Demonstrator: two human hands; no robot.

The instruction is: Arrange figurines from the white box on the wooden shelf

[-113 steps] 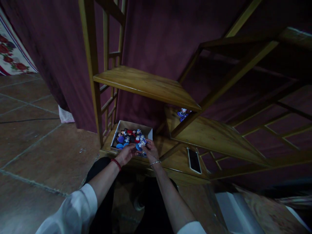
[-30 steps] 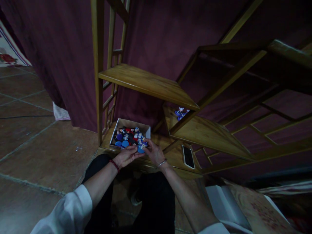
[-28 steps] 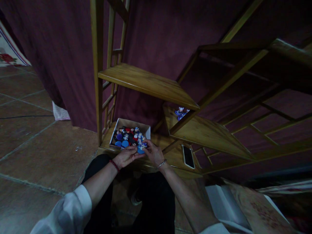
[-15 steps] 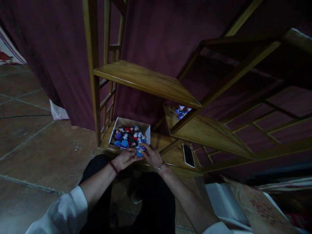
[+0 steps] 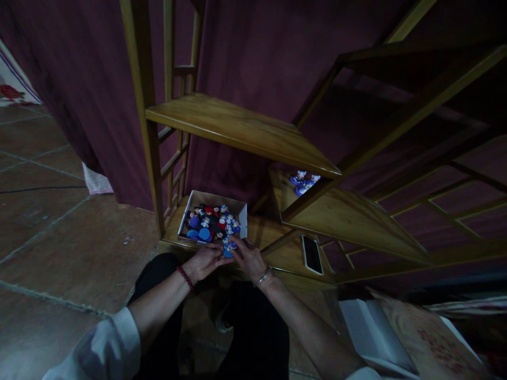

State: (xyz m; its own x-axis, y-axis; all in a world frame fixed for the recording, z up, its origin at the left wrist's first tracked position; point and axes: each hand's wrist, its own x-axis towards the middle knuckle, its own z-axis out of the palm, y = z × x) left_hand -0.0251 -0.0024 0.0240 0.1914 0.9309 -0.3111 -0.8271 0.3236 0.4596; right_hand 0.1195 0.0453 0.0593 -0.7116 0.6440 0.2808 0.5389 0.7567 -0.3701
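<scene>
Between my two hands is a small figurine [image 5: 228, 247] with a blue round base, held just in front of a box. My left hand [image 5: 206, 260] grips it from the left, and my right hand [image 5: 249, 257] has its fingers on it from the right. The open cardboard box [image 5: 244, 216] holds several figurines in black, red, white and blue, jumbled together. Two blue round bases [image 5: 204, 234] show at its front left corner. Finer details of the held figurine are too small to make out.
The box stands on the low board of a wooden shelf unit [image 5: 237, 124]. A phone [image 5: 312, 254] lies on that board to the right. Several blue and white figurines [image 5: 304, 183] stand on a raised shelf. A white box [image 5: 376, 330] is at lower right; a dark curtain [image 5: 245, 53] hangs behind.
The view has shifted slightly, so the shelf and phone appear a little further right. Both hands keep the figurine between them, with hardly any movement against the box.
</scene>
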